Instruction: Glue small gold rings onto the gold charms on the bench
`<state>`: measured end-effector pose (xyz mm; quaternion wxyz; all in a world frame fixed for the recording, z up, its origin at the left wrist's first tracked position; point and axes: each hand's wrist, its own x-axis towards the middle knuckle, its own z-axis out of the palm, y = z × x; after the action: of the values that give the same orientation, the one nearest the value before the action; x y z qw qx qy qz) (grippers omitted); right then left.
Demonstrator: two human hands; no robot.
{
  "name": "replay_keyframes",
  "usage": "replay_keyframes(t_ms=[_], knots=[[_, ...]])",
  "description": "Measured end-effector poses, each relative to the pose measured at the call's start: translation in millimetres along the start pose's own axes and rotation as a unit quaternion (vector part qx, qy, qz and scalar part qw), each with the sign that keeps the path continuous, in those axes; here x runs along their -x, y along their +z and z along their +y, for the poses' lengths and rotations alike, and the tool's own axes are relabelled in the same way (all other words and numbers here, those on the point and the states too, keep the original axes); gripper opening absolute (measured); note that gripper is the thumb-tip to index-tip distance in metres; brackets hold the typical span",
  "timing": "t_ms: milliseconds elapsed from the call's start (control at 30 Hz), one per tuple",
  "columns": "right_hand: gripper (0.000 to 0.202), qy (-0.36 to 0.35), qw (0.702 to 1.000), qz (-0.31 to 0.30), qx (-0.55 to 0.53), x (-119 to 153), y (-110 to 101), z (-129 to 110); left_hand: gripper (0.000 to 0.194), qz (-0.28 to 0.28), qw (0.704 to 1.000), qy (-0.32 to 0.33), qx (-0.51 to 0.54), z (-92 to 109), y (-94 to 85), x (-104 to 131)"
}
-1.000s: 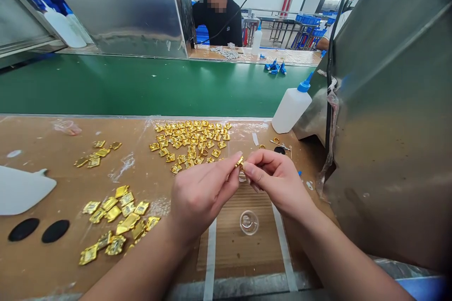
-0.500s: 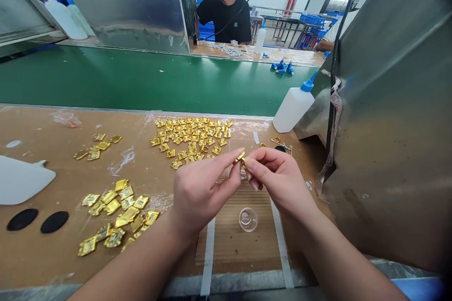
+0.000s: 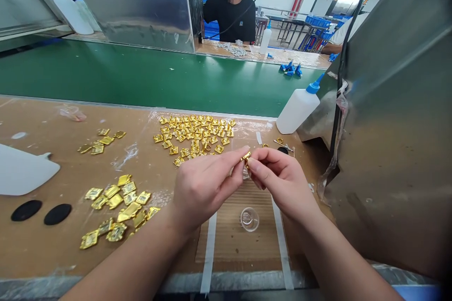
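Since a second ago the view has swung, and things sit slightly further right in it. A green belt (image 3: 141,73) runs behind the brown bench (image 3: 42,254). Over the bench, left hand (image 3: 199,188) and right hand (image 3: 282,176) meet, near a white bottle (image 3: 297,110) and clear cup (image 3: 249,219), fingertips pinching one small gold piece (image 3: 246,155) between them.

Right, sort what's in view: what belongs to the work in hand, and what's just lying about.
Likely part of it:
small gold piece, held by left fingers and right fingers
gold cluster beyond them
gold pieces at left
perhaps the near clear cup

Apparently lying about:
black discs, left
crumpled plastic
blue pieces on green surface
perhaps blue-tipped bottle, untouched
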<state>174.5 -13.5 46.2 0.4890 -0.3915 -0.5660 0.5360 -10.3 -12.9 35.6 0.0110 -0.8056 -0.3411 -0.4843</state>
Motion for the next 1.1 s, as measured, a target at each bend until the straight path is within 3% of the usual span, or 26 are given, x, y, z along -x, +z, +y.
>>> replay_keyframes(t_ms=[167, 700, 1100], knots=[[0.023, -0.017, 1.0, -0.002, 0.007, 2, 0, -2, 0.029, -0.016, 1.0, -0.021, 0.015, 4, 2.0, 2], [0.022, -0.097, 0.995, 0.015, 0.022, 7, 8, 5, 0.021, 0.03, 0.978, -0.171, 0.112, 21, 9.1, 5], [0.026, -0.062, 0.998, 0.017, 0.025, 6, 6, 2, 0.025, 0.024, 0.984, -0.141, 0.104, 19, 9.3, 6]])
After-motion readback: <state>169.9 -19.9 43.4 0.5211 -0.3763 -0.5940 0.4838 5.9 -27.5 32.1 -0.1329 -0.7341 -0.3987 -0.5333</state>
